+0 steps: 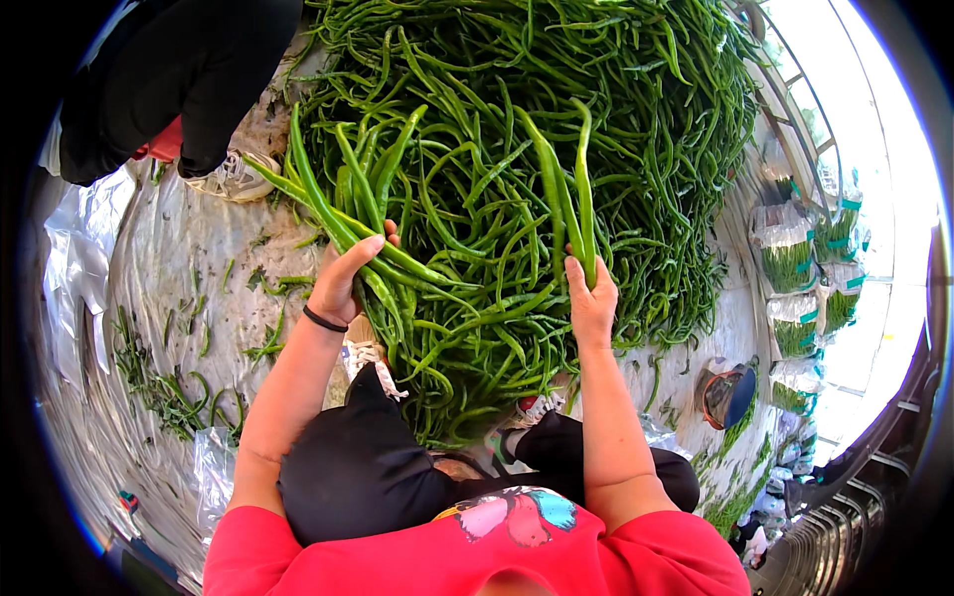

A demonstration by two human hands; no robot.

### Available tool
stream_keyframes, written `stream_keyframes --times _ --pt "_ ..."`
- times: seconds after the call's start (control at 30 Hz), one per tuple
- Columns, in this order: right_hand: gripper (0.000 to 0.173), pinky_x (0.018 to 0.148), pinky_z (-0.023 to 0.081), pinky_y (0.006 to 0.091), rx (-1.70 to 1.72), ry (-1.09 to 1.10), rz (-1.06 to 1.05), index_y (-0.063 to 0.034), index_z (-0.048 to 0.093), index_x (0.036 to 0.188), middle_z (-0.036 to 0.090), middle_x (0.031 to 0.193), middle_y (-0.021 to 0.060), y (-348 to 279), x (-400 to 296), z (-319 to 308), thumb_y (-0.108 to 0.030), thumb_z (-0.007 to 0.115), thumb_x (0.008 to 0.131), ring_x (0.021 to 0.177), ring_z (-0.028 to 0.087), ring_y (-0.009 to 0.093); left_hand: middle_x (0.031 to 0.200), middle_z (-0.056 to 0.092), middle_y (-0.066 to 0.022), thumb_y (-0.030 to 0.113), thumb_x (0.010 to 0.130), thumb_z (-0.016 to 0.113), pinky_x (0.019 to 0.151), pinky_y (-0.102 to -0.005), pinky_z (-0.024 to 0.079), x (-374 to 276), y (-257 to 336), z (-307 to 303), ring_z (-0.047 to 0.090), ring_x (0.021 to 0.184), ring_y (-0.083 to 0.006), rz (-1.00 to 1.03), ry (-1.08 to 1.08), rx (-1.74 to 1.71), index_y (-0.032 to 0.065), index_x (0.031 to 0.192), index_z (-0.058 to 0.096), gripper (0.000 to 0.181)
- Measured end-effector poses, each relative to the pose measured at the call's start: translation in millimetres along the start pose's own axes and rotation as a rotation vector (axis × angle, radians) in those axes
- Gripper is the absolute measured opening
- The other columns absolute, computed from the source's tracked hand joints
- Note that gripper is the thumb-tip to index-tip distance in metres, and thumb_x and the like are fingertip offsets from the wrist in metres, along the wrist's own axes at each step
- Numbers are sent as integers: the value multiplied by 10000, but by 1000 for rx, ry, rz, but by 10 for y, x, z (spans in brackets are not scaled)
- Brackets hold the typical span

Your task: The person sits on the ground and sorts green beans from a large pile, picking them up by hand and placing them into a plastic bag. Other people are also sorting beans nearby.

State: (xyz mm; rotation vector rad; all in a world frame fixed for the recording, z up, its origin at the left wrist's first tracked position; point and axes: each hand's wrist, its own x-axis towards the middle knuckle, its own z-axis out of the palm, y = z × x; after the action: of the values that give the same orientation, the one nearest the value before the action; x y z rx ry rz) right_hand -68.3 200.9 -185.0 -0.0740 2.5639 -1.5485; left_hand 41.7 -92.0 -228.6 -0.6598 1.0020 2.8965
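Observation:
My left hand point(344, 277), with a black band at the wrist, grips a loose bunch of long green chili peppers point(328, 205). Their ends fan out above and below the fist, and the thumb lies across them. Off to the right, my right hand point(590, 298) holds a few long green chilies point(585, 194) upright between thumb and fingers. Both hands are over a large heap of green chilies point(484, 216) that reaches from between my feet to the top of the view. The fingers of the right hand are mostly hidden behind its chilies.
Another person's dark-trousered leg point(216, 82) and shoe point(237, 177) border the heap at upper left. Chili scraps point(175, 402) litter the pale ground sheet point(194, 246). Clear plastic bags point(82, 261) lie left. Packed bags of chilies point(790, 264) line the right, past a round container point(723, 393).

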Motion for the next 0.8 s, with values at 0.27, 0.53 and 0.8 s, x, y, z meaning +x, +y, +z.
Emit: stream_keyframes --times 0.27,0.53,0.8 --pt "220 653 467 380 -18 -537 -60 -43 477 1080 614 840 197 -505 -289 944 -219 472 948 741 602 343 1365 441 -128 240 785 628 989 -375 421 33 -64 37 439 1240 -234 -123 -146 30 15 1356 368 666" --pt "373 622 469 253 442 -1231 488 -22 561 1107 610 882 51 -410 -229 1011 -349 436 979 694 565 107 1337 449 -145 286 751 627 1046 -416 355 16 -101 69 487 1184 -289 -133 -410 -106 -25 1338 375 711" --pt "313 847 463 365 -210 -232 -182 -33 643 1027 632 1023 147 -233 1114 578 -269 638 822 955 597 259 1161 547 -97 256 760 633 923 -355 463 58 31 54 567 1009 -196 -29 -215 -47 -15 1265 437 605"
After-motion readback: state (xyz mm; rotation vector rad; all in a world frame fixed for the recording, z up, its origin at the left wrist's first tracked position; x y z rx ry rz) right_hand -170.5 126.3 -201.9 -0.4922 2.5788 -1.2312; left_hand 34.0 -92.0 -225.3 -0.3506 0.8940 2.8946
